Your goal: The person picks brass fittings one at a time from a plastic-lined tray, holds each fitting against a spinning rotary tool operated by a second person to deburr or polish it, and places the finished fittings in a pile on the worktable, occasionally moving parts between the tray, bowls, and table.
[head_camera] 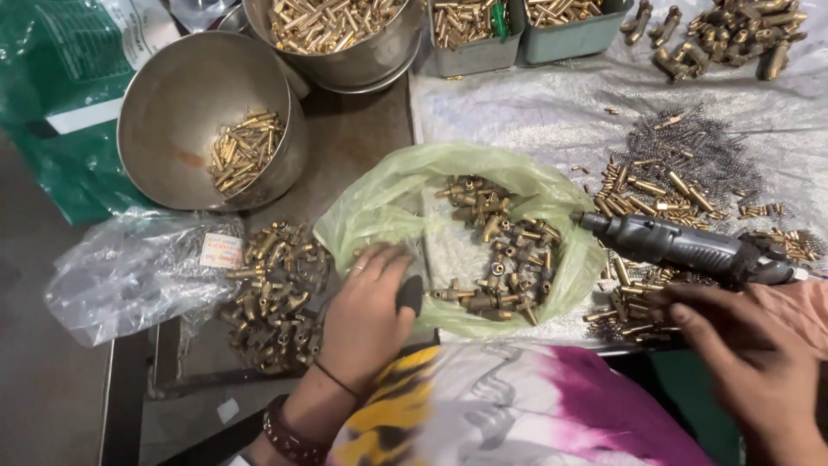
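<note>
A steel bowl [185, 103] holds a small heap of brass pins; a fuller bowl [345, 43] sits behind it. A green plastic bag [379, 203] on the counter [535, 112] cradles brass fittings [496, 250]. The left hand [366, 306] rests curled at the bag's edge, clutching a dark object [409, 293]. The right hand [746, 332], loosely open, lies beside a grey power tool [681, 246].

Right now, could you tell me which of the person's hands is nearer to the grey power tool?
The right hand: it lies just below the grey power tool. The left hand is across the green bag.
</note>
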